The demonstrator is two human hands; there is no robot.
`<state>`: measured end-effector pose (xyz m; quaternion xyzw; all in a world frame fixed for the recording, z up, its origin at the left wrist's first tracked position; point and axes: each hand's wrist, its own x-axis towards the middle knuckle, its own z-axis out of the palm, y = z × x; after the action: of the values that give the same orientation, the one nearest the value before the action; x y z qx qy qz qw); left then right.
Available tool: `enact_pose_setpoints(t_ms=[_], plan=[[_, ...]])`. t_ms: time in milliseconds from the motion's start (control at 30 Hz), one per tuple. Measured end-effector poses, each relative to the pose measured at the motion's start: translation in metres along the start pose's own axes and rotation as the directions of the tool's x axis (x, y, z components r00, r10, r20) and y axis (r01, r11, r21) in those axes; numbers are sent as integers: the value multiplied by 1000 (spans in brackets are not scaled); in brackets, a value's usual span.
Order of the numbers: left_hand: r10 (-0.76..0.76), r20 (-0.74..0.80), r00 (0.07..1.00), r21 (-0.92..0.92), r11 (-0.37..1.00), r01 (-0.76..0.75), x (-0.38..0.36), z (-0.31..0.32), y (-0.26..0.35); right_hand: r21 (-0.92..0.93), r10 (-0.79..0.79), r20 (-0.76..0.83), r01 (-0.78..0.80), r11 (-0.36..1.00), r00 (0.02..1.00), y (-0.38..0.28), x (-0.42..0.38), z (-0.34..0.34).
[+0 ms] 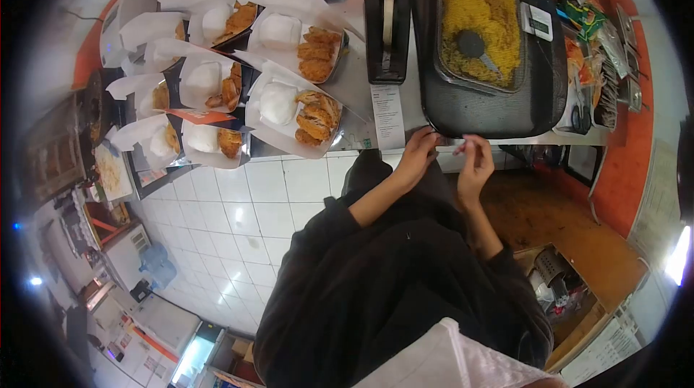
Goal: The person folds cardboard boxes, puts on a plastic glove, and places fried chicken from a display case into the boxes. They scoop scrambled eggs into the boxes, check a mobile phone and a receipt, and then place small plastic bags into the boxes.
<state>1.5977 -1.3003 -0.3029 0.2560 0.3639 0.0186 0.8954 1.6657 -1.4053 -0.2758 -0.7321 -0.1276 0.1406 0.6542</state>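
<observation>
Both of my hands are at the front edge of the counter, just below a large black tray. My left hand has its fingers drawn together near the tray's lower left corner. Whether they touch the rim or hold something small, I cannot make out. A little to the right, my right hand is raised in a pinch, thumb against fingers, with something tiny and pinkish at the tips. On the tray stands a mesh-covered container of yellow crumbly food, with a dark round scoop inside.
Left on the steel counter are several paper-lined boxes with white rice and sliced fried chicken. A narrow black holder with a red-tipped utensil stands beside the tray, a printed receipt below it. Packets lie on the right.
</observation>
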Motion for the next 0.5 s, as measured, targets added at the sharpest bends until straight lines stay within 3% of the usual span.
enact_pose_setpoints(t_ms=[33, 100, 133, 200, 300, 333, 400, 433, 467, 500], plan=[[-49, -68, 996, -273, 962, 28, 8, 7, -5, -6, -7, -2, 7, 1000, 1000, 7, -5, -8], [-75, -94, 993, -332, 943, 40, 28, 17, -8, 265, 223, -205, -165, 950, 953, 16, -10, -21], [-101, -124, 987, -385, 922, 46, 36, 22, -8, 264, 217, -201, -160, 951, 955, 19, -9, -26], [-23, -156, 987, -358, 933, -35, 40, 32, -4, 354, 350, -276, -244, 903, 895, 21, 2, -35], [218, 54, 974, -287, 938, -194, 24, 59, 38, 302, 334, -192, -269, 915, 923, 22, 22, -56], [230, 101, 968, -300, 935, -191, 15, 76, 59, 300, 330, -197, -264, 917, 923, 21, 31, -64], [251, 206, 946, -293, 938, -186, -10, 115, 108, 45, 34, -98, -29, 999, 995, 15, 56, -73], [268, 262, 927, -278, 941, -194, -19, 138, 134, -64, -62, -110, 55, 996, 992, 7, 72, -75], [321, 321, 891, -288, 929, -231, -22, 158, 155, -59, -75, -116, 69, 996, 990, -6, 90, -75], [373, 376, 849, -303, 915, -268, -20, 176, 174, -262, -235, -34, 218, 940, 971, -22, 107, -74]])
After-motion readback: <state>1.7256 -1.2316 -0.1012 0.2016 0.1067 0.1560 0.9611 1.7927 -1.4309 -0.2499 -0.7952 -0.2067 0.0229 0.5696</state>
